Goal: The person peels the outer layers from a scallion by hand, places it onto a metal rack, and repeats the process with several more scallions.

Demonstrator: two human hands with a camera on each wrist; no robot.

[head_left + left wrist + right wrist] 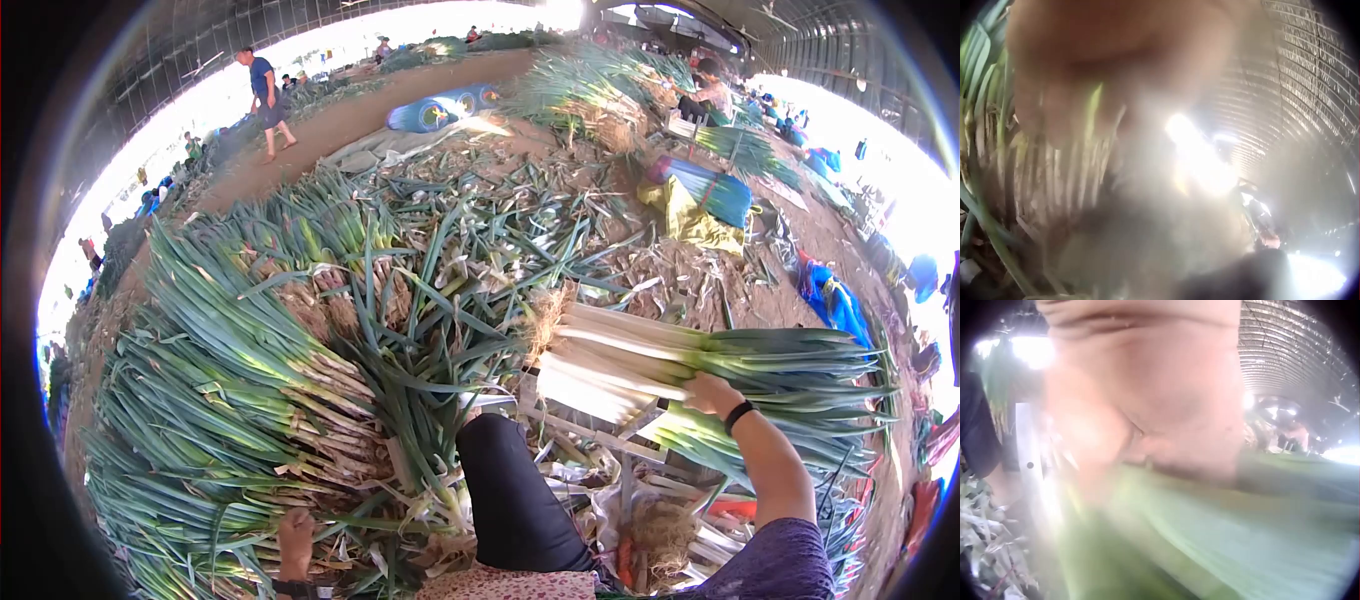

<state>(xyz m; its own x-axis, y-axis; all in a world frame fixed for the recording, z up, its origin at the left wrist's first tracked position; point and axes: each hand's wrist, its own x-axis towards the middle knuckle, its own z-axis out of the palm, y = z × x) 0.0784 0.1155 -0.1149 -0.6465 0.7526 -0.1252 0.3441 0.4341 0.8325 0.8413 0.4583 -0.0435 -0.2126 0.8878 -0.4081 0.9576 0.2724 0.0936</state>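
The right hand (712, 393) closes its grip over the bundle of green onions (640, 360), held level at the right of the frame with the roots toward the centre. With one hand bearing the whole sheaf, loose stalks could slide out or the white ends sag. The left hand (296, 540) rests in the heaped pile (230, 370) at lower left. Whether its grip holds anything I cannot tell.

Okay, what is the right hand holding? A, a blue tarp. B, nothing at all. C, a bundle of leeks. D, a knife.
C: the right hand is wrapped over a leek bundle, white stalks pointing left and green tops right.
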